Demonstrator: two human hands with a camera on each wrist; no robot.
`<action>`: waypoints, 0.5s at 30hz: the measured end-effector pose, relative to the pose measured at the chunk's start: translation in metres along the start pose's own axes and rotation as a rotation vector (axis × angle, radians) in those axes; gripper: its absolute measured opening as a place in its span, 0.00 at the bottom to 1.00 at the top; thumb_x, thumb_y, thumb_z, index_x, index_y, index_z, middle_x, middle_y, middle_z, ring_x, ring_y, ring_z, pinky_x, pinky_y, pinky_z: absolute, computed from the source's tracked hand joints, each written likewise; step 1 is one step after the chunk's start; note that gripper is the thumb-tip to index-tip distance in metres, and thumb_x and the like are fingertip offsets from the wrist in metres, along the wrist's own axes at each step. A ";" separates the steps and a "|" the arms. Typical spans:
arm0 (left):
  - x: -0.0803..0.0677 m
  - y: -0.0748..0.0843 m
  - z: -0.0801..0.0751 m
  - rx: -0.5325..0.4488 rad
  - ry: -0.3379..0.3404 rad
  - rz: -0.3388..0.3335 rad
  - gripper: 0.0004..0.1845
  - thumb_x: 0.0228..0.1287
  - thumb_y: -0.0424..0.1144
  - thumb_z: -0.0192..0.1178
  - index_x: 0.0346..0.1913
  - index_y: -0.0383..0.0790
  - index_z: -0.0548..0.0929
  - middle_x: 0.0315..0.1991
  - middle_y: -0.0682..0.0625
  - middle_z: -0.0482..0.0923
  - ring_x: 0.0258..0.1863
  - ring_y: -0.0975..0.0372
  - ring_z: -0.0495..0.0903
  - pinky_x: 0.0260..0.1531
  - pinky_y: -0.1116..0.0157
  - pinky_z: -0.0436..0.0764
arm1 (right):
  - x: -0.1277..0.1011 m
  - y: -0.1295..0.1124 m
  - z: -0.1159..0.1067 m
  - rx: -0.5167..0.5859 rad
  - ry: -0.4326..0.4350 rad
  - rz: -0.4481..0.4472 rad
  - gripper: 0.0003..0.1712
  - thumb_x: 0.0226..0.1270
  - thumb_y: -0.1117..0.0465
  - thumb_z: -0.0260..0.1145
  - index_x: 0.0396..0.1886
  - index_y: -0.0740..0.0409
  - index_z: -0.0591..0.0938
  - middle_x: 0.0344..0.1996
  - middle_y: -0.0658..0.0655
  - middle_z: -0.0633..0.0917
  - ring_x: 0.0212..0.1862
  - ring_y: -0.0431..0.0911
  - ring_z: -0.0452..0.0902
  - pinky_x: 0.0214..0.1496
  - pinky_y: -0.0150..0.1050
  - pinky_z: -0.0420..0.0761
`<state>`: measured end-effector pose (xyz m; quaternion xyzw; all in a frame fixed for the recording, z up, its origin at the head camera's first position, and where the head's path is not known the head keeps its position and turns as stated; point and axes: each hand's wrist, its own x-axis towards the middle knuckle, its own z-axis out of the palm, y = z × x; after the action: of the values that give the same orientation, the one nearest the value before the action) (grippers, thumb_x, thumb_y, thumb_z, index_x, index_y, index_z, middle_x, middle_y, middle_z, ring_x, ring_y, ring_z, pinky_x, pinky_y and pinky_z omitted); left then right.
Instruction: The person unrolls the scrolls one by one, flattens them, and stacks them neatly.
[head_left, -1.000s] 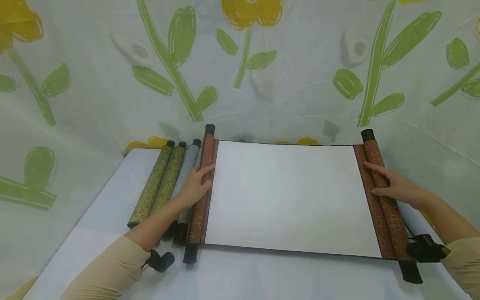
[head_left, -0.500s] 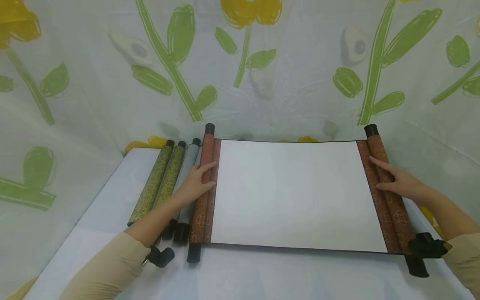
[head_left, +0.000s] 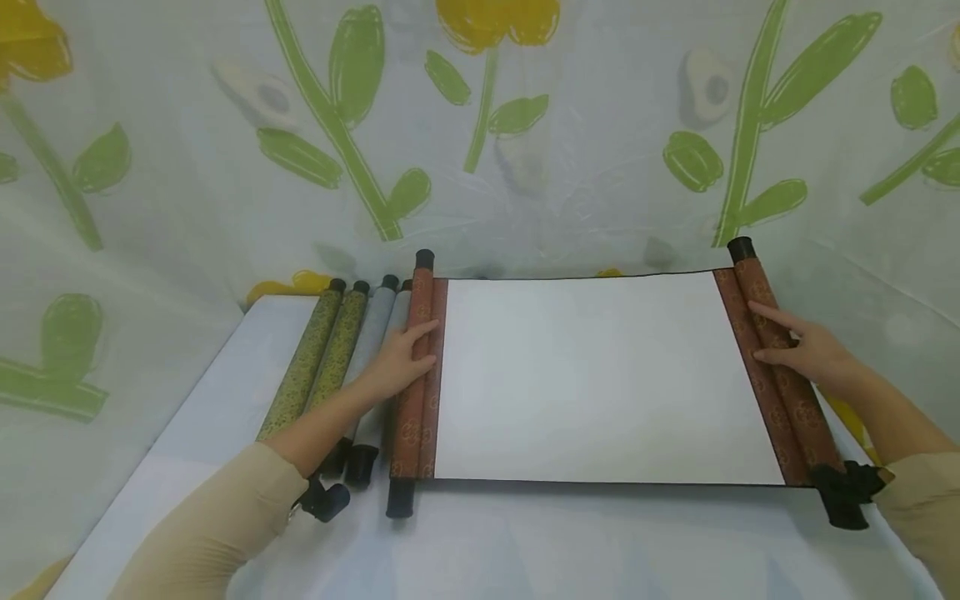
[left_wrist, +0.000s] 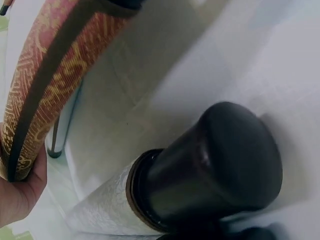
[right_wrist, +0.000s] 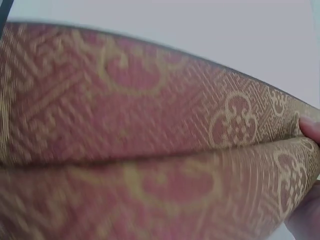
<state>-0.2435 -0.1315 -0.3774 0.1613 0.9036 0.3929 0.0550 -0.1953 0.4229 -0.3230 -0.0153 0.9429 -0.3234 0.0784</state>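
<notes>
I've got the scroll (head_left: 592, 375) lying open flat across the middle of the head view, blank white sheet up, one red-brocade roller at each end. My left hand (head_left: 397, 362) sits on the left roller (head_left: 416, 375), fingers laid over it w/ the thumb reaching toward the sheet; the left wrist view shows my palm against the brocade. Looks like a loose wrap more than a hard grip. My right hand (head_left: 813, 354) lies on the right roller (head_left: 780, 367), fingers nearly straight, pressing down, not curled round. Both hands are mid-length on the rollers, prob. so the sheet stays taut and neither end curls back in. Left of the scroll, touching its roller, four rolled scrolls (head_left: 341, 358) lie side by side, parked clear of the sheet on the white table (head_left: 525, 550).
</notes>
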 end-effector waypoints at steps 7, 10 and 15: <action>0.010 0.004 0.003 -0.004 -0.015 0.022 0.30 0.65 0.34 0.53 0.70 0.35 0.61 0.63 0.28 0.62 0.60 0.40 0.64 0.56 0.41 0.68 | 0.008 0.003 -0.001 0.028 0.043 0.027 0.47 0.67 0.58 0.61 0.76 0.50 0.43 0.71 0.74 0.39 0.69 0.74 0.30 0.59 0.75 0.49; 0.017 0.003 0.005 -0.004 -0.013 0.041 0.30 0.65 0.34 0.54 0.70 0.35 0.62 0.61 0.30 0.68 0.57 0.43 0.68 0.55 0.45 0.70 | 0.011 0.007 -0.001 0.043 0.056 0.028 0.46 0.67 0.61 0.61 0.75 0.51 0.44 0.71 0.74 0.39 0.69 0.74 0.30 0.60 0.75 0.47; 0.031 0.000 0.014 -0.034 -0.024 0.048 0.30 0.64 0.33 0.54 0.69 0.35 0.63 0.59 0.34 0.72 0.55 0.48 0.72 0.56 0.50 0.71 | 0.016 0.015 0.000 0.021 0.070 0.040 0.45 0.66 0.64 0.60 0.75 0.55 0.45 0.70 0.76 0.40 0.69 0.75 0.31 0.61 0.73 0.47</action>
<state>-0.2691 -0.1114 -0.3868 0.1866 0.8920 0.4074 0.0591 -0.2104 0.4340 -0.3342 0.0154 0.9417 -0.3320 0.0521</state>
